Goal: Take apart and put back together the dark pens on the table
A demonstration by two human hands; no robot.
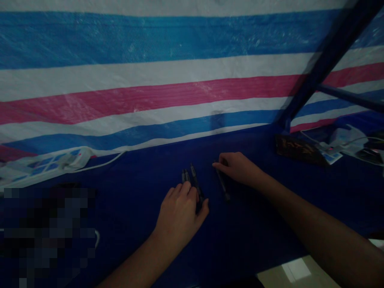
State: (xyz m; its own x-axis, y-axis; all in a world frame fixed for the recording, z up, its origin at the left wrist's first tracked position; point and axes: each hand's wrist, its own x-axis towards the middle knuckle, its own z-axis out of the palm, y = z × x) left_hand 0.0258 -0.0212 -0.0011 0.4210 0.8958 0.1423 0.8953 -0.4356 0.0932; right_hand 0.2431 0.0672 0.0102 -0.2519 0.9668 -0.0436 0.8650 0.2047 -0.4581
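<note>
Three dark pens (pixel 193 176) lie close together on the dark blue table (pixel 135 172), their upper ends pointing away from me. My left hand (pixel 181 206) rests over their lower ends, fingers curled round them and the thumb at their right side. To the right, another dark pen (pixel 222 184) slants across the table. My right hand (pixel 235 166) pinches the far end of this pen between thumb and index finger; its lower end is uncovered. The fingertips of my left hand are partly hidden.
A white power strip (pixel 79 159) with a cable lies at the back left. A dark pouch (pixel 300 150) and white cables sit at the back right. Behind is a striped sheet (pixel 168 96) with a slanting dark post (pixel 327 60). A pixelated area covers the left front.
</note>
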